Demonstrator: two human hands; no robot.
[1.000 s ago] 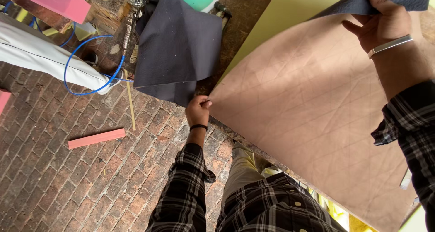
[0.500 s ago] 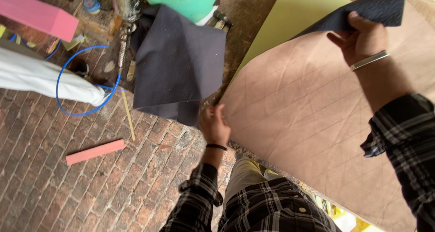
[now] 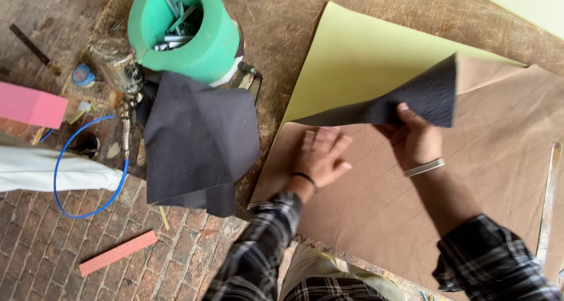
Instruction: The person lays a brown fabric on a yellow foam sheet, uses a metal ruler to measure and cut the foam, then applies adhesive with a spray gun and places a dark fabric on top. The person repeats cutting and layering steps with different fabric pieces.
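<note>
Right hand (image 3: pixel 414 139) lifting brown sheet (image 3: pixel 493 177), left hand (image 3: pixel 320 157) seemingly flat

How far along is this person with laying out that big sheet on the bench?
Looks done: one dark grey sheet lies draped by the green tub. In hand: the left hand presses flat on the large sheet's brown backing, and the right hand grips its folded-up dark corner, over the yellow-green sheet. Left, probably: the rest is unfolded or smoothed; I cannot tell more.

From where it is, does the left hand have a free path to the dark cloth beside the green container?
Probably yes: the left hand lies flat on the tan sheet, and nothing stands between it and the dark cloth.
</note>
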